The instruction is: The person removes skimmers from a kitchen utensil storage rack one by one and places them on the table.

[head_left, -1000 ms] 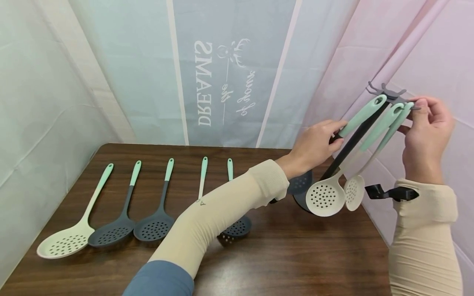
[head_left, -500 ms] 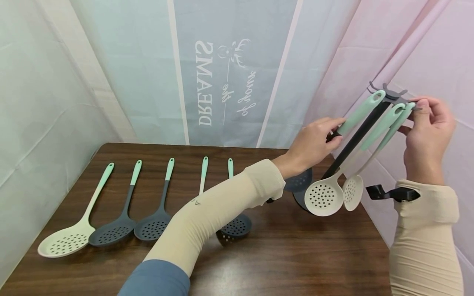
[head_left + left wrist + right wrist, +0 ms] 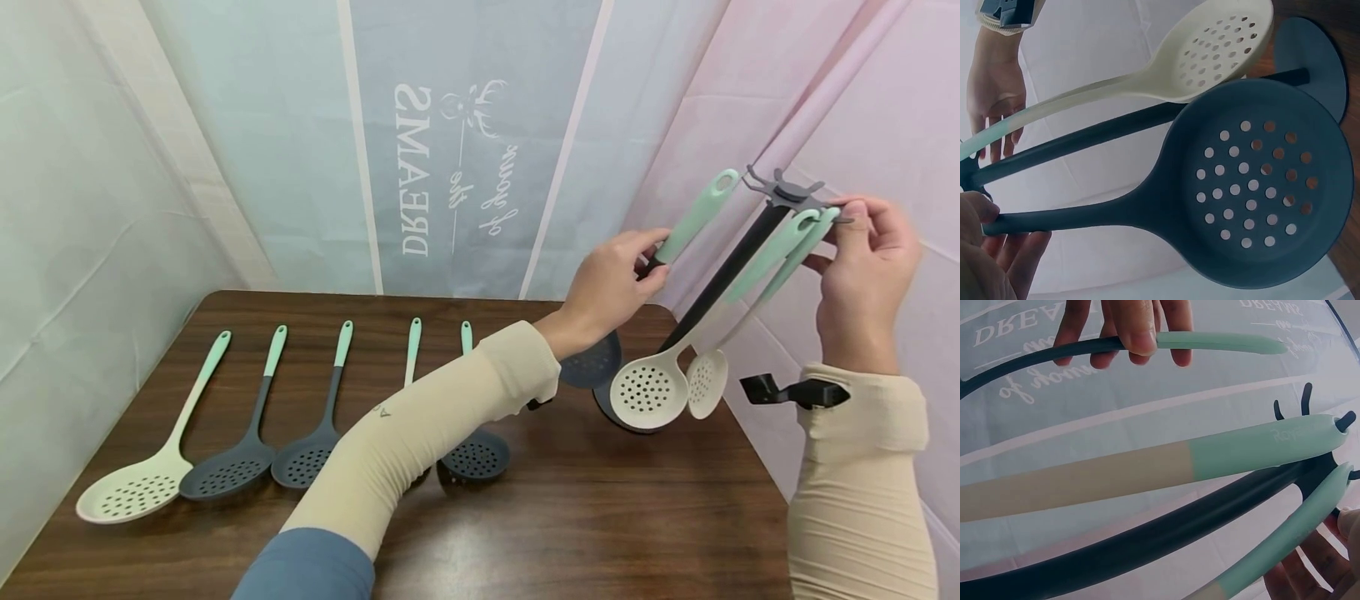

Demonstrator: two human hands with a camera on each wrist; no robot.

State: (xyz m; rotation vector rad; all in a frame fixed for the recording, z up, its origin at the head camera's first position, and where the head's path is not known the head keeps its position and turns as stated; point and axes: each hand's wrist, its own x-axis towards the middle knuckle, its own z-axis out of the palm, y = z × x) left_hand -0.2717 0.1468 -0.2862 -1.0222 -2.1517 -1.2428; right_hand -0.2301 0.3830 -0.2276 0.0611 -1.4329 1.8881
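Observation:
My left hand point(image 3: 611, 287) pinches a dark skimmer point(image 3: 1182, 156) on its shaft just below the mint grip. In the head view the grip's holed end point(image 3: 726, 179) is apart from the stand's hooks, to their left. My right hand point(image 3: 866, 267) pinches a hook arm at the top of the dark utensil stand point(image 3: 723, 279). Two cream skimmers with mint grips hang there, one in front point(image 3: 648, 392) and one to the right point(image 3: 708, 383). The stand leans, its round base point(image 3: 1313, 56) on the table.
Several skimmers lie in a row on the wooden table point(image 3: 600, 525): a cream one point(image 3: 135, 492) at far left, then dark ones point(image 3: 232, 471), and another dark one point(image 3: 476, 454) beside my left sleeve. That sleeve covers part of the row. Cloth curtains point(image 3: 480, 167) surround the table.
The dark skimmer's grip has come away from the stand's hook and moved left with my left hand. The hanging cream skimmers swung slightly left. My right hand has stayed put.

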